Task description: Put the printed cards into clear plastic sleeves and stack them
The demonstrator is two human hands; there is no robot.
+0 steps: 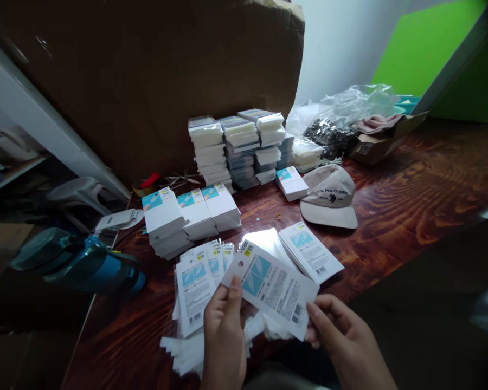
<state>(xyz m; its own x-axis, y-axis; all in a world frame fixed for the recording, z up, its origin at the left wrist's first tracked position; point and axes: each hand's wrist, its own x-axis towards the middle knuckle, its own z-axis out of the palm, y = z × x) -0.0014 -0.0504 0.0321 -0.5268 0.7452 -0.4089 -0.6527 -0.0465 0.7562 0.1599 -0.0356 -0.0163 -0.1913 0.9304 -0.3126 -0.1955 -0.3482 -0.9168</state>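
A white printed packaging card [274, 287] with a blue picture panel and a barcode is held in front of me, tilted down to the right. My left hand [225, 325] pinches its left end, thumb on top near the hang hole. At the lower right corner, my right hand [333, 325] grips it between thumb and fingers. Beneath and left of it lie similar cards [193, 292], fanned out over clear plastic sleeves [183, 352]. A neat pile of the same cards [311, 252] rests to the right.
Card stacks [165, 216] stand at the left, and tall stacks [209, 146] at the back against brown cardboard [146, 81]. A beige cap [329, 197] sits beside a small card stack [291, 183]. A blue bottle [93, 265] is at the left edge; an open box [374, 146] stands back right.
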